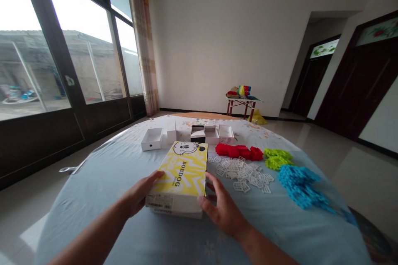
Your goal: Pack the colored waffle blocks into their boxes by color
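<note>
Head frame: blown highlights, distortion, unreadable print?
Head view: upper panes of the dark-framed glass window clip to white; glare patch on the pale glossy floor, lower left; wide-angle stretch leans the dark reddish-brown door at right; BOBDOG reads on the yellow-and-white cardboard box, but its label's fine print doesn't.

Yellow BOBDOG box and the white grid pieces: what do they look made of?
Yellow BOBDOG box: probably printed cardboard, fairly matte, judging by its flat, straight-edged panels. White grid pieces: likely thin plastic, from their uniform open lattices, though card is possible; finish too small to tell.
</note>
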Tool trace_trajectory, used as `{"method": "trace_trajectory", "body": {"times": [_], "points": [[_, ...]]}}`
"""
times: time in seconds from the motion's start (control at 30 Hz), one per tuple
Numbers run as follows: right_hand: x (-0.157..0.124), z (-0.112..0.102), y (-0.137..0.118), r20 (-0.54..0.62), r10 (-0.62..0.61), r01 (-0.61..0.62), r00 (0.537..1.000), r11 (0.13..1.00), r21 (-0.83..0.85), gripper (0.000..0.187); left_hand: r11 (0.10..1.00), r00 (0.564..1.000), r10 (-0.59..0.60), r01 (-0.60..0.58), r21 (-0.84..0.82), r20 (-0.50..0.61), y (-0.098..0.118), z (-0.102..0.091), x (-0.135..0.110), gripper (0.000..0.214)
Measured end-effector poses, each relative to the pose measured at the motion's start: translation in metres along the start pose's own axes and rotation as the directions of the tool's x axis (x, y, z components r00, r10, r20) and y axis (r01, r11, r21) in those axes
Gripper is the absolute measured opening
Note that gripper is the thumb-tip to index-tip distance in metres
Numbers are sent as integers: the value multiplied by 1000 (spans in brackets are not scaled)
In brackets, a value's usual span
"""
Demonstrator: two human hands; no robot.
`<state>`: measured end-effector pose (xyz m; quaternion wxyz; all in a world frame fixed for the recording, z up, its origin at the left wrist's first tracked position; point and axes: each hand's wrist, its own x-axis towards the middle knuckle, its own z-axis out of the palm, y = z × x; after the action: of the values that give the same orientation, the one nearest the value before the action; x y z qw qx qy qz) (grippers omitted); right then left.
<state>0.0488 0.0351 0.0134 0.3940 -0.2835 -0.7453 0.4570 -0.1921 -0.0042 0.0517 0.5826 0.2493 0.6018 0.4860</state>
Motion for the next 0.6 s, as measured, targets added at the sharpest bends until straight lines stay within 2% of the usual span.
{"method": "trace_trajectory", "body": {"times": [0.1,0.17,0.27,0.37,0.43,0.5,0.57,0.6], "points": [[0,4,-2,34,57,-62,998,983,173,58,1000,999,17,-17,-1,-30,-5,8,-10,52],[6,1,-1,0,51,-50,999,975,216,54,999,998,44,-45,-25,-38,-16,16,-23,56],[23,-11,5,-26,84,-74,996,962,263,46,992,994,83,-90,-89,-73,-37,30,-48,62],[43,-26,12,43,162,-167,986,930,328,43,991,988,23,-43,-126,-154,-54,40,-68,66],[53,-32,17,78,183,-198,980,921,335,43,992,972,59,-83,-99,-228,-56,37,-71,66],[57,-35,21,72,183,-196,980,932,304,43,979,919,184,-203,-20,-348,-51,26,-64,67],[57,-37,25,18,182,-181,983,955,236,43,950,811,300,-302,80,-502,-42,8,-46,74],[56,-39,27,-14,187,-180,982,963,200,44,931,760,354,-343,127,-545,-38,-2,-34,76]]}}
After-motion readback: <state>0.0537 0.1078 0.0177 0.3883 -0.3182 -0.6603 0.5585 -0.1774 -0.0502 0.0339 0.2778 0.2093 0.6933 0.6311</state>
